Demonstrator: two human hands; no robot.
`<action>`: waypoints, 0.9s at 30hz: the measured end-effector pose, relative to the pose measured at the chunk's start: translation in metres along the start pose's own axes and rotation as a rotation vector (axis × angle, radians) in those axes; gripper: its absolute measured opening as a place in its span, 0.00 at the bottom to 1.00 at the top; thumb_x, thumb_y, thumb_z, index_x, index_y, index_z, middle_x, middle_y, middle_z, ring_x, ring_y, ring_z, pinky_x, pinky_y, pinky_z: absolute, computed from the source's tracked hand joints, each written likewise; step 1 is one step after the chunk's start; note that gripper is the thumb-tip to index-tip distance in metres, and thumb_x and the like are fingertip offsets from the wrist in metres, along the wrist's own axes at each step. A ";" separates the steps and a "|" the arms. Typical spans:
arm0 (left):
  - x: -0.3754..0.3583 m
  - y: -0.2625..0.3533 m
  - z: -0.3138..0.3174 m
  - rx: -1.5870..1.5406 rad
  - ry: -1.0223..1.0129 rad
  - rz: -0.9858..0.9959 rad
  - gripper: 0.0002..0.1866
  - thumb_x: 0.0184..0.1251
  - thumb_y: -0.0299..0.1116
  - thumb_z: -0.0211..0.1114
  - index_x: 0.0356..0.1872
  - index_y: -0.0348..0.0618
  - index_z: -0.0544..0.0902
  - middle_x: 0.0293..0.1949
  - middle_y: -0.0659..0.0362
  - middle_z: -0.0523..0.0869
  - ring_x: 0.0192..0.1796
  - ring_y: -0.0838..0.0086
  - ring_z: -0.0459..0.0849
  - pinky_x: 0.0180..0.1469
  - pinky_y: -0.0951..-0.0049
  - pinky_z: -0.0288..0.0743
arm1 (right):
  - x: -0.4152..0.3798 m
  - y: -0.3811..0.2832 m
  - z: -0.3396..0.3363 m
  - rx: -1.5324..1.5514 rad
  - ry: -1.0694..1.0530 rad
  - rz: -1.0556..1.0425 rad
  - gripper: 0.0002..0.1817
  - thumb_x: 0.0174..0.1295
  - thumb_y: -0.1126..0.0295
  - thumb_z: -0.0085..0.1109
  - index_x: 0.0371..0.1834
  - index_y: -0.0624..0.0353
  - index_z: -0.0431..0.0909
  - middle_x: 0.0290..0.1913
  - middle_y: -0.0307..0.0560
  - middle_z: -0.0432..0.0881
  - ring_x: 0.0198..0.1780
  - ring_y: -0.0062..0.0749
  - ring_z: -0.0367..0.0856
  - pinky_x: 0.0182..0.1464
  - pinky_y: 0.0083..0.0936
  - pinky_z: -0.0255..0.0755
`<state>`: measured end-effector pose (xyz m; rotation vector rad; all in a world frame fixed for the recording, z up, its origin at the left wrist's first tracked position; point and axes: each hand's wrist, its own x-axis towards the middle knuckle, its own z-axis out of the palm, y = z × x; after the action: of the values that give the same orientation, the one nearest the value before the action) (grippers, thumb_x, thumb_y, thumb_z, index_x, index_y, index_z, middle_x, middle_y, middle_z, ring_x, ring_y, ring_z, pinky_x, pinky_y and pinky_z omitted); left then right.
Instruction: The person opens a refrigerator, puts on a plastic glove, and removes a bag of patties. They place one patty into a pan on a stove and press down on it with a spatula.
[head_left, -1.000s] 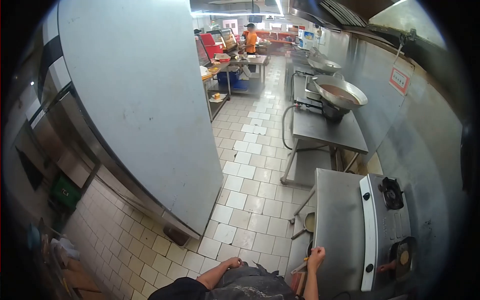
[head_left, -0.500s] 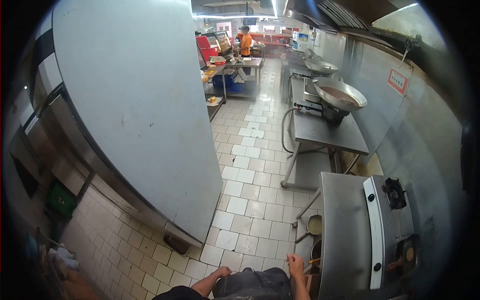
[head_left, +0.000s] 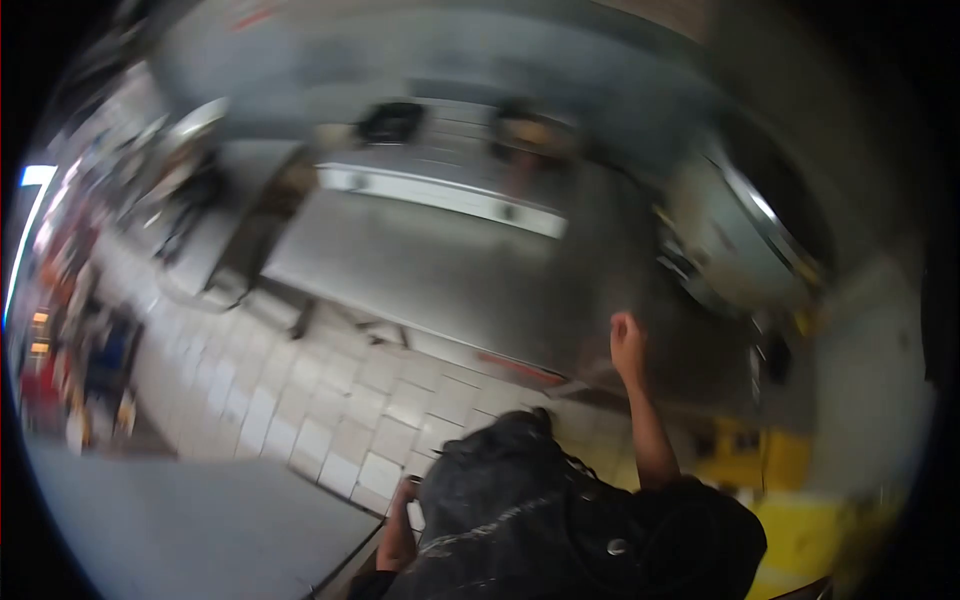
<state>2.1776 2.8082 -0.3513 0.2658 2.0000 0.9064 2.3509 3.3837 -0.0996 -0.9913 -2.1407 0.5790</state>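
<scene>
My right hand [head_left: 627, 340] is raised over the near edge of a stainless steel table [head_left: 420, 250], its fingers curled into a loose fist with nothing visible in it. My left hand [head_left: 402, 492] hangs low beside my dark apron [head_left: 500, 500]; its fingers are partly hidden and blurred. At the back of the table sits a two-burner gas stove [head_left: 440, 190] with a white front panel. Its left burner [head_left: 390, 122] is bare, while a small round pan-like thing [head_left: 535, 135], blurred, sits on the right one. Neither hand touches the stove.
A large pale metal pot [head_left: 725, 235] with a shiny rim stands right of the stove. Yellow containers [head_left: 820, 535] are at the lower right. A grey panel [head_left: 190, 515] lies at lower left, beside the tiled floor [head_left: 330, 430]. Woks [head_left: 190, 140] blur at far left.
My view has swung right, from along the aisle to facing the stove table. My right hand has moved forward and up over the table edge. The large pot has come into view.
</scene>
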 end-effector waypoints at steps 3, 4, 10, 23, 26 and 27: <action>0.070 0.007 -0.020 0.200 -0.118 0.210 0.16 0.55 0.36 0.69 0.42 0.37 0.83 0.28 0.54 0.87 0.22 0.72 0.82 0.21 0.70 0.76 | -0.018 0.073 -0.110 -0.350 0.261 0.350 0.11 0.60 0.76 0.57 0.46 0.58 0.74 0.44 0.54 0.79 0.47 0.48 0.80 0.49 0.39 0.74; 0.088 0.009 -0.026 0.283 -0.138 0.374 0.15 0.60 0.33 0.65 0.45 0.35 0.81 0.31 0.51 0.88 0.22 0.70 0.84 0.20 0.70 0.75 | -0.037 0.099 -0.141 -0.394 0.301 0.414 0.11 0.60 0.76 0.57 0.46 0.58 0.74 0.44 0.54 0.79 0.47 0.48 0.80 0.49 0.39 0.74; 0.119 0.119 0.019 0.167 -0.339 -0.052 0.14 0.65 0.24 0.58 0.51 0.32 0.75 0.33 0.46 0.87 0.25 0.68 0.86 0.19 0.71 0.75 | -0.104 0.214 -0.267 -0.927 0.335 0.969 0.23 0.58 0.65 0.63 0.58 0.49 0.71 0.54 0.53 0.73 0.56 0.54 0.72 0.56 0.50 0.70; 0.110 0.265 0.152 0.822 -0.522 0.809 0.20 0.51 0.35 0.65 0.49 0.48 0.85 0.47 0.52 0.86 0.49 0.57 0.84 0.54 0.63 0.77 | -0.124 0.319 -0.299 -0.684 -0.025 0.438 0.13 0.61 0.70 0.59 0.45 0.66 0.74 0.46 0.63 0.74 0.51 0.59 0.74 0.53 0.50 0.69; 0.093 0.260 0.138 0.562 -0.134 0.072 0.18 0.57 0.39 0.64 0.48 0.46 0.85 0.49 0.46 0.85 0.53 0.54 0.83 0.56 0.60 0.76 | -0.104 0.266 -0.289 -0.626 -0.247 0.540 0.08 0.65 0.73 0.51 0.44 0.64 0.69 0.49 0.66 0.74 0.48 0.65 0.75 0.45 0.50 0.70; 0.098 0.246 0.134 0.521 -0.039 0.049 0.18 0.58 0.41 0.64 0.46 0.43 0.86 0.48 0.44 0.85 0.54 0.54 0.83 0.56 0.60 0.76 | -0.086 0.230 -0.283 -0.589 -0.306 0.495 0.08 0.65 0.73 0.50 0.44 0.64 0.68 0.46 0.64 0.75 0.47 0.66 0.75 0.45 0.51 0.70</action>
<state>2.1910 3.0983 -0.2894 0.6189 2.1726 0.3881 2.7116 3.4849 -0.0945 -1.8930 -2.3996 0.3341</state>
